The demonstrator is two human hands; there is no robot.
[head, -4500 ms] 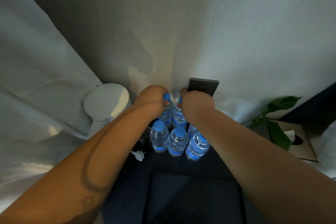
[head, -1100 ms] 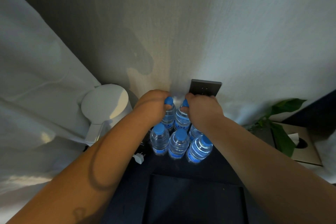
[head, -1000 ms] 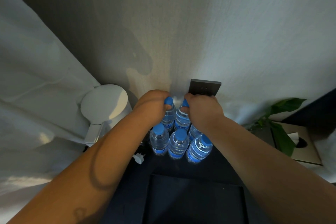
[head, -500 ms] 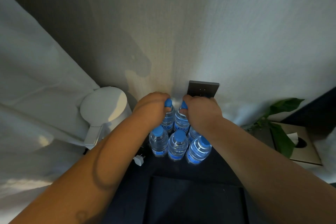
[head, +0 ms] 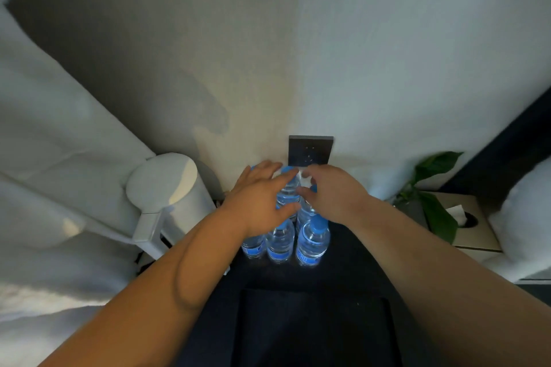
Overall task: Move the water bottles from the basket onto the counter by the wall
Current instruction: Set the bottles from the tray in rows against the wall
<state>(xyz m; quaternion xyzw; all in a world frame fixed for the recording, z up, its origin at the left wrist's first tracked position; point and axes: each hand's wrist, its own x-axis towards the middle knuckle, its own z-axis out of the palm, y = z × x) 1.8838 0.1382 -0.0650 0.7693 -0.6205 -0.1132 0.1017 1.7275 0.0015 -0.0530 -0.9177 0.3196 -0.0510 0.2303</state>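
Head view: cluster of clear plastic water bottles with blue caps and blue labels (head: 311, 243) standing upright on the dark navy counter (head: 351, 250), packed tight at the foot of the pale textured wall (head: 387, 53), directly below a dark square wall socket (head: 310, 149). Left hand (head: 262, 202) sits over the back-left bottles, fingers spread loose, thumb by a bottle neck, not clamped on anything. Right hand (head: 334, 192) is beside it over the back-right bottles, fingers curled but relaxed (grip on a bottle not evident, cap partly hidden under it). Three front-row bottles are clear of both hands. White round-lidded electric kettle (head: 167, 188) stands left of the bottles, near but apart. Green leafy plant (head: 432, 188) and a tan tissue box (head: 465, 220) are off to the right. Basket is not in frame.
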